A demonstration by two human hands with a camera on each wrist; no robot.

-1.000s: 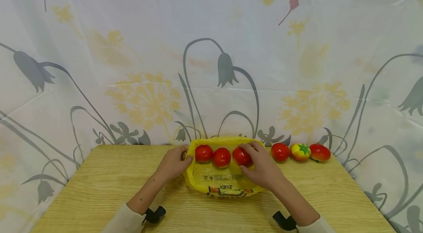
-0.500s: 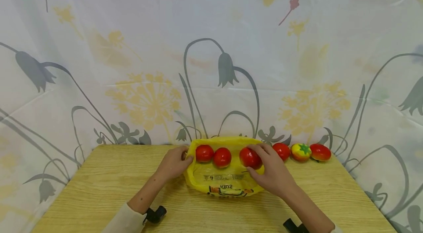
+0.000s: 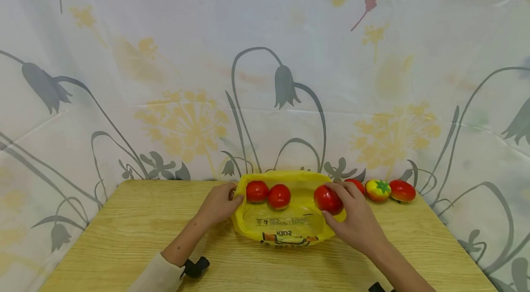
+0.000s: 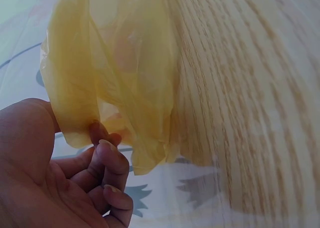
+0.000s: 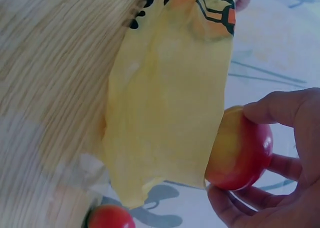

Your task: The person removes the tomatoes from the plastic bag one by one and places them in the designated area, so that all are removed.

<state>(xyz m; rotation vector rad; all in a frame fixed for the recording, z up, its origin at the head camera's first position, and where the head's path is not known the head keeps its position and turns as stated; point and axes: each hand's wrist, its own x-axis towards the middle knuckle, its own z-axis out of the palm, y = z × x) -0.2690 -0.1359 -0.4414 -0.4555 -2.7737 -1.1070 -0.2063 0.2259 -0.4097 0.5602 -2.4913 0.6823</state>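
Observation:
An open yellow plastic bag (image 3: 285,232) lies on the table with two red tomatoes, one at its left (image 3: 257,191) and one beside it (image 3: 279,197). My left hand (image 3: 219,204) pinches the bag's left rim; in the left wrist view, the thumb and fingers (image 4: 112,160) close on the thin yellow plastic. My right hand (image 3: 352,216) grips a red tomato (image 3: 327,199) at the bag's right rim. Seen from the right wrist, this tomato (image 5: 242,150) is red with a yellow side, thumb and fingers around it, partly hidden behind the bag's edge.
Right of the bag, three more tomatoes stand in a row at the table's back: a red one (image 3: 356,185) partly behind my right hand, a yellow one with a green star top (image 3: 377,190), and a red one (image 3: 402,191). A flowered cloth (image 3: 265,135) hangs behind the table (image 3: 145,223).
My right hand has carried the gripped tomato rightward, from inside the bag to its right rim. My left hand has stayed on the left rim.

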